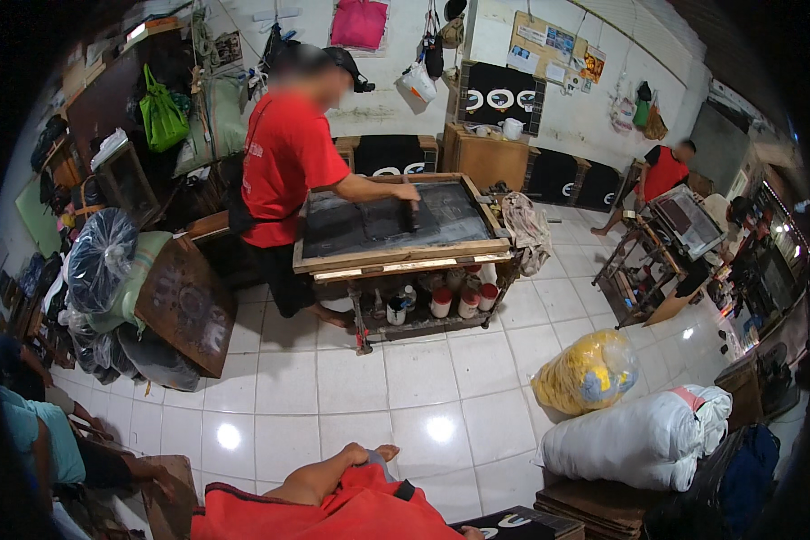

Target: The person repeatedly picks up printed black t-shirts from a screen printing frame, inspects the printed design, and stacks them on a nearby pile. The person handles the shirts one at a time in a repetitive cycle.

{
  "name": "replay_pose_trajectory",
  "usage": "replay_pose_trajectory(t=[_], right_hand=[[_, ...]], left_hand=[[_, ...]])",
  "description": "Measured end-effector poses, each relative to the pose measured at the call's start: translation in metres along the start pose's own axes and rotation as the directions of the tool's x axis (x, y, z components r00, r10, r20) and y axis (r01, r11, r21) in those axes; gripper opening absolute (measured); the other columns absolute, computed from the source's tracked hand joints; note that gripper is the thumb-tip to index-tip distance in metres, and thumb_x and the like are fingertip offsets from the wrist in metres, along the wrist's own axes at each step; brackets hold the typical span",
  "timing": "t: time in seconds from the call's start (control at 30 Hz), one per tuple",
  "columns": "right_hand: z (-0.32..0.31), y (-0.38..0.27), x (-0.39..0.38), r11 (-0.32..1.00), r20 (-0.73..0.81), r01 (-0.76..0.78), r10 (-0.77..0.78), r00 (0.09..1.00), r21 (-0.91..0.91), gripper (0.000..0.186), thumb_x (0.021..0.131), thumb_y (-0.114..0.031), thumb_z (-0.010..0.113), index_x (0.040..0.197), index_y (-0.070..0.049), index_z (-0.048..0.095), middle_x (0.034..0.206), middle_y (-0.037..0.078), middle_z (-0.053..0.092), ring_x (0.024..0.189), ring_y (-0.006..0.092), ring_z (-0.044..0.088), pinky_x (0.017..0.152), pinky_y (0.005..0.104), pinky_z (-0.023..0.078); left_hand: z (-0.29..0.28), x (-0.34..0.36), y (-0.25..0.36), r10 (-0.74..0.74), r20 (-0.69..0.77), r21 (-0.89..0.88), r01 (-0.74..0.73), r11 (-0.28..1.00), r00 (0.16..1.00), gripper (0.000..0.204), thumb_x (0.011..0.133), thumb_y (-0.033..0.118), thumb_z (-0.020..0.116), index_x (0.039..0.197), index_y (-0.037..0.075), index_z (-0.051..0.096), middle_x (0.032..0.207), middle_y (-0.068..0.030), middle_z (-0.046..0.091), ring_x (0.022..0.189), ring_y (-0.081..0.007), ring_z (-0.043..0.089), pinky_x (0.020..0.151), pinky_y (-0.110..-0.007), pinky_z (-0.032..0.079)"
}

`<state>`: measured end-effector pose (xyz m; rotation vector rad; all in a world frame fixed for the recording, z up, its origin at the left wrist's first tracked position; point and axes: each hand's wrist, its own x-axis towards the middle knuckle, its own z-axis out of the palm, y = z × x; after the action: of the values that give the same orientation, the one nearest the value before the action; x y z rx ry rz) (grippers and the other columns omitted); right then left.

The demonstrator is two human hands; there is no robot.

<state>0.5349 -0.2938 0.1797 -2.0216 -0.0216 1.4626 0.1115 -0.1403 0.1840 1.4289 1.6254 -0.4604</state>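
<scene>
Red cloth point(351, 513) fills the lower centre of the frame, bunched under the person's left hand point(360, 454), whose fingers curl closed over its top fold. The right hand point(471, 533) barely shows at the bottom edge; its grip cannot be told. So loose a hold might let the cloth slide onto the white tiled floor point(405, 396).

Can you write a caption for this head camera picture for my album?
Wearer's hand rests on red cloth while a red-shirted person works a framed printing screen.

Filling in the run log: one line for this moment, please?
left hand: resting on red cloth | right hand: barely in view, by black printed panel | grips: unclear
</scene>
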Motion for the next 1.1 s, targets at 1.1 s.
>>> replay_pose_trajectory(t=[1.1], right_hand=[[-0.002, 0.049, 0.059, 0.996, 0.046, 0.043, -0.039, 0.998, -0.082, 0.009, 0.068, 0.002, 0.058, 0.058, 0.001, 0.056, 0.055, 0.007, 0.054, 0.046, 0.0187, 0.052, 0.039, 0.0345, 0.038]], left_hand=[[0.027, 0.005, -0.031, 0.0, -0.159, -0.208, -0.033, 0.978, 0.987, 0.033, 0.075, 0.032, 0.054, 0.093, 0.009, 0.069, 0.101, -0.0135, 0.065, 0.094, -0.0273, 0.062, 0.081, -0.032, 0.048]])
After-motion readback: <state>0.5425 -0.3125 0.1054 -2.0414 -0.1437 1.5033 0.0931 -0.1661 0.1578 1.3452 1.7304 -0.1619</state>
